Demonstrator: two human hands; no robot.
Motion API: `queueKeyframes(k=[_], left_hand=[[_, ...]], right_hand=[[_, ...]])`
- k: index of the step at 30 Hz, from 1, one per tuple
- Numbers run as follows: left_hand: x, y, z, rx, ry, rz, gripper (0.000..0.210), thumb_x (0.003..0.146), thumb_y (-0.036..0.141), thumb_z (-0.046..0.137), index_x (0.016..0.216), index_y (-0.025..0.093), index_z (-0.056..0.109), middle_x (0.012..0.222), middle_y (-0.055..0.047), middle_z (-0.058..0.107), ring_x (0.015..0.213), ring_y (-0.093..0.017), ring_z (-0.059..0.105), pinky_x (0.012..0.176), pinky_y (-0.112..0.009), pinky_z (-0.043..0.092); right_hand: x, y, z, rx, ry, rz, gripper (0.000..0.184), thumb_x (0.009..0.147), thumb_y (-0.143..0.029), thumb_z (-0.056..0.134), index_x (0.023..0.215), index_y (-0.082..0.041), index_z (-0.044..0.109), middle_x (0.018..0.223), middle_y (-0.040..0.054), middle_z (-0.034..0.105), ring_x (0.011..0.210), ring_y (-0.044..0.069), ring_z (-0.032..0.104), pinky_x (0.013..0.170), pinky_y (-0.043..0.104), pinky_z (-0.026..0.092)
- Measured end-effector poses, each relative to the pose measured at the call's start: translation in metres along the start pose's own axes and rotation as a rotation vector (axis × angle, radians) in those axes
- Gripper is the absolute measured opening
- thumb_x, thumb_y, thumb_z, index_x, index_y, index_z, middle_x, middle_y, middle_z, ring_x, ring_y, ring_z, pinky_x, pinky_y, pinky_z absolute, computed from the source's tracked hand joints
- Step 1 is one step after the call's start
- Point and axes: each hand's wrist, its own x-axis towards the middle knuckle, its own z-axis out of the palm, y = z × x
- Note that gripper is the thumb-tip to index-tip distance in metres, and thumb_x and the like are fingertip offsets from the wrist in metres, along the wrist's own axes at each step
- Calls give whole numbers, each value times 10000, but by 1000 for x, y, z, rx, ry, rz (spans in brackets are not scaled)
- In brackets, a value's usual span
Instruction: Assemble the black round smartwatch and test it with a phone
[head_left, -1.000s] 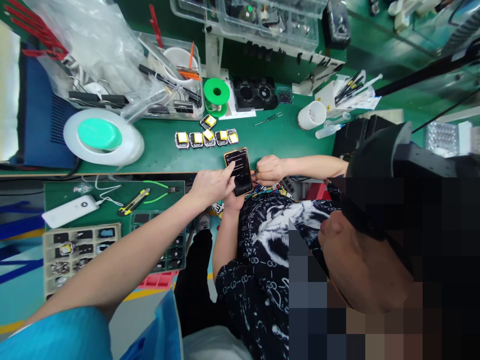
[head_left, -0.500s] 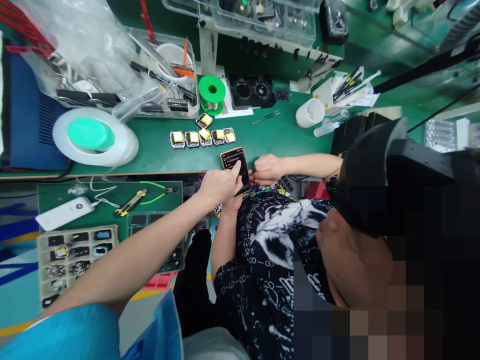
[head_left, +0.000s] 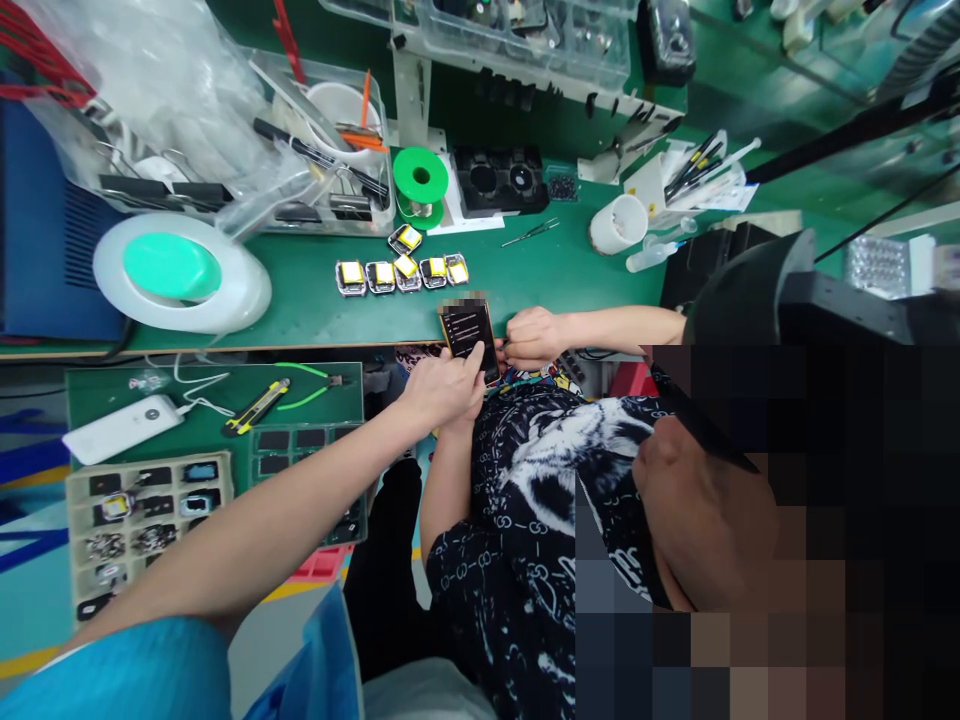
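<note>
My left hand (head_left: 442, 388) reaches in from the lower left, from a blue sleeve. Its index finger is stretched out onto the dark screen of a phone (head_left: 463, 322), which shows lines of light text, and the other fingers are curled with nothing in them. A co-worker in a black printed shirt sits to the right and supports the phone from below with one hand (head_left: 471, 408), partly hidden behind mine. The co-worker's other hand (head_left: 531, 338) is closed beside the phone's right edge. My right hand is out of view.
Several small clear-cased modules (head_left: 381, 277) lie on the green bench beyond the phone. Behind them stand a green solder spool (head_left: 421, 172) and a white cup (head_left: 618, 224). Lower left are green-handled cutters (head_left: 304, 402), a yellow utility knife (head_left: 256, 407), a white power bank (head_left: 124, 430) and a compartment tray (head_left: 150, 470).
My left index finger has moved slightly down the phone screen, and my hand sits a little lower over the co-worker's supporting hand. The view has shifted slightly.
</note>
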Motion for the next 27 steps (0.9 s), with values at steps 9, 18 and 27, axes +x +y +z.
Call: queueKeyframes(k=[9,18,27], left_hand=[[8,-7,-2,-26,85,-37,566,1020,259,403,1554,82,459,1005,-206,783,870,-306,771,742,-385,569],[13,-6,-9,-29,47,-54,580,1038,266,366,1578,58,409,1054,-214,779,920,-335,768,729,-394,538],[2,2,3,-49,3,3,540,1019,276,447,1528,106,502,1067,-201,778,942,-317,748,777,-384,551]], right_hand=[[-3,5,4,16,-46,77,445,990,-605,501,704,-280,605,618,-10,435,653,183,571,803,377,594],[-3,4,5,42,-37,102,486,993,-651,458,726,-274,609,619,-17,461,649,171,551,794,387,587],[3,3,3,163,22,171,482,930,-666,595,677,-259,642,594,-26,463,619,155,566,774,357,588]])
